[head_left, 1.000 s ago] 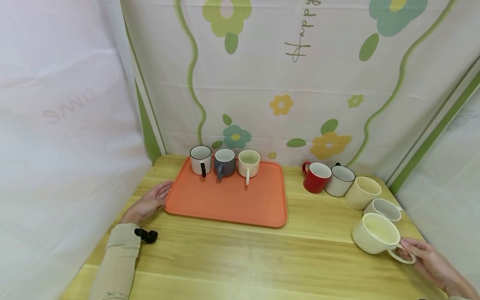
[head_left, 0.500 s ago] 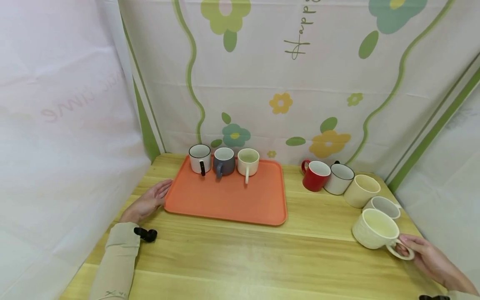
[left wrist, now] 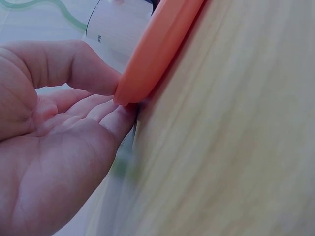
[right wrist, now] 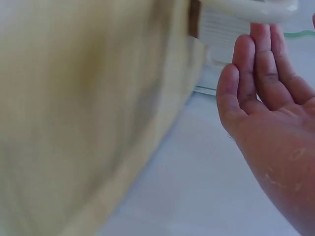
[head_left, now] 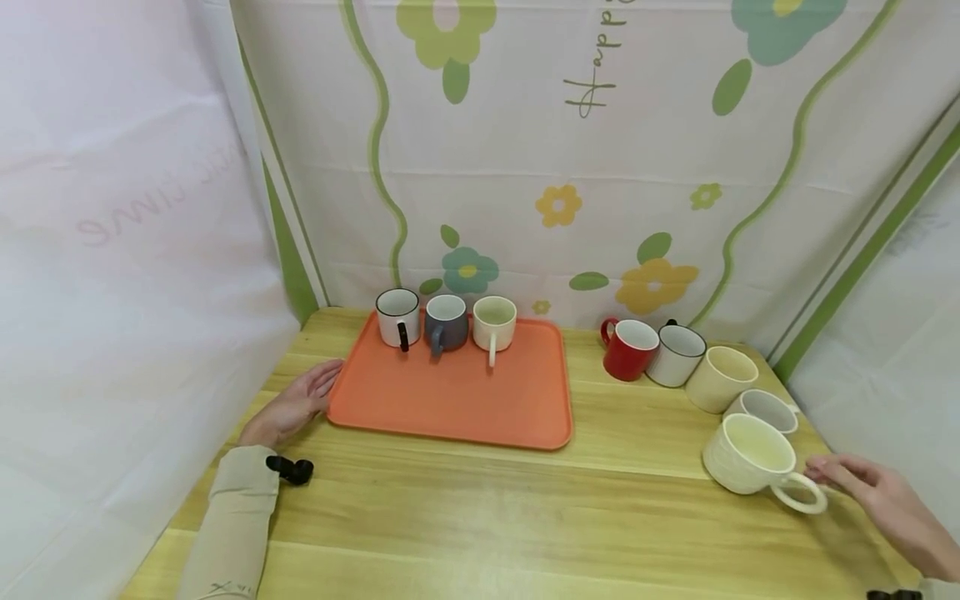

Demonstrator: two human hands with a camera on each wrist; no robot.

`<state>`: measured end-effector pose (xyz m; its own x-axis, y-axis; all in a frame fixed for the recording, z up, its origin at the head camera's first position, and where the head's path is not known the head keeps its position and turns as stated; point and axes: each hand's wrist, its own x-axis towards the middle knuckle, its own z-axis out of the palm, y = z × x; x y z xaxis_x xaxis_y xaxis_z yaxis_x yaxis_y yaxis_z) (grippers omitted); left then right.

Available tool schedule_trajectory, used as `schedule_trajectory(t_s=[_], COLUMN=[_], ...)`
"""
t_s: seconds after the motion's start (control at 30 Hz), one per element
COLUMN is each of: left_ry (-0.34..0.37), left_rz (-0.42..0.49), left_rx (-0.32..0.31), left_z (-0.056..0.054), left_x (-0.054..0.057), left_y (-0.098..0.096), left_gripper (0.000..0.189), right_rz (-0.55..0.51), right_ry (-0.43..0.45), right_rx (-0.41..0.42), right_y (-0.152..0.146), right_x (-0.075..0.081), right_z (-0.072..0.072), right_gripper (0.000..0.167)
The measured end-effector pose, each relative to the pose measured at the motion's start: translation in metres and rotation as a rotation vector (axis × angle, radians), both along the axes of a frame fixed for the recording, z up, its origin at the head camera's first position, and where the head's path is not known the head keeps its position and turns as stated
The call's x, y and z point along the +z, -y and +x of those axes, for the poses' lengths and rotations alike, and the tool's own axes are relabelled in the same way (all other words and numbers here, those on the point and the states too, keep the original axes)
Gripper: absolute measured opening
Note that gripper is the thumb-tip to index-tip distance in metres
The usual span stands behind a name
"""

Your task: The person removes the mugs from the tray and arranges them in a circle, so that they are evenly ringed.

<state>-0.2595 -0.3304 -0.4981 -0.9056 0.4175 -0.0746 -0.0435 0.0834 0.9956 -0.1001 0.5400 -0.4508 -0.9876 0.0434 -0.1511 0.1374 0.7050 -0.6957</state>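
My left hand point(head_left: 296, 404) is at the left edge of an orange tray point(head_left: 450, 408). In the left wrist view its thumb touches the tray's rim point(left wrist: 152, 59) from above, with fingertips beneath, pinching it. My right hand point(head_left: 881, 496) holds nothing, beside the loop handle of a cream mug point(head_left: 738, 462). Its fingers point(right wrist: 266, 69) are loosely bent just below the handle in the right wrist view. On the tray's far side stand a white mug with a black handle point(head_left: 397, 325), a grey-blue mug point(head_left: 447, 332) and a pale cream mug point(head_left: 491, 333).
Behind the cream mug, a curved row holds a red mug point(head_left: 628, 357), a black-rimmed white mug point(head_left: 673, 362), a beige mug point(head_left: 716, 390) and another white mug point(head_left: 783, 417). Cloth walls point(head_left: 480, 167) border the wooden table point(head_left: 465, 517) at the back and both sides.
My right hand has let go of the cream mug's handle and drawn back slightly to the right. The cream mug has been lowered beside the row. My left hand has stayed at the tray.
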Motion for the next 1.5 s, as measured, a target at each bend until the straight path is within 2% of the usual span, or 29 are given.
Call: schedule_trajectory(t_s=[0.07,0.17,0.27,0.43,0.6,0.9,1.07,1.2,1.27,1.43,1.5], left_ry=[0.0,0.005,0.016,0.019,0.001,-0.011,-0.007,-0.002,0.005,0.006,0.005], left_rz=[-0.002,-0.009,-0.02,-0.021,-0.002,-0.012,-0.014,-0.022,-0.024,-0.023,-0.023], left_rx=[-0.001,0.007,0.02,0.024,0.006,0.001,0.006,0.013,0.02,0.015,0.012], left_z=[0.0,0.0,0.001,0.001,-0.001,-0.002,-0.002,-0.002,-0.002,-0.001,-0.001], left_x=[0.001,0.001,0.002,0.001,0.0,-0.002,-0.001,-0.001,-0.001,0.0,-0.001], left_y=[0.0,0.0,-0.002,-0.003,-0.002,-0.001,-0.002,-0.002,-0.002,-0.001,-0.001], left_gripper=[0.093,0.093,0.094,0.093,0.092,0.091,0.091,0.091,0.092,0.091,0.091], right_rz=[0.075,0.12,0.157,0.152,0.151,0.107,0.051,-0.028,-0.106,-0.324,-0.369], right_ry=[-0.024,-0.099,-0.202,-0.275,-0.321,-0.29,-0.233,-0.201,-0.187,-0.166,-0.162], right_rx=[-0.01,-0.011,0.028,0.181,0.325,0.553,0.577,0.543,0.509,0.342,0.271], right_y=[0.004,0.02,0.041,0.089,0.155,0.265,0.316,0.349,0.364,0.393,0.402], right_x=[0.012,0.03,0.048,0.075,0.085,0.076,0.067,0.057,0.051,0.027,0.017], right_z=[-0.002,-0.01,-0.022,-0.051,-0.089,-0.161,-0.19,-0.206,-0.21,-0.217,-0.219], right_gripper=[0.052,0.051,0.048,0.04,0.036,0.044,0.048,0.05,0.051,0.049,0.046])
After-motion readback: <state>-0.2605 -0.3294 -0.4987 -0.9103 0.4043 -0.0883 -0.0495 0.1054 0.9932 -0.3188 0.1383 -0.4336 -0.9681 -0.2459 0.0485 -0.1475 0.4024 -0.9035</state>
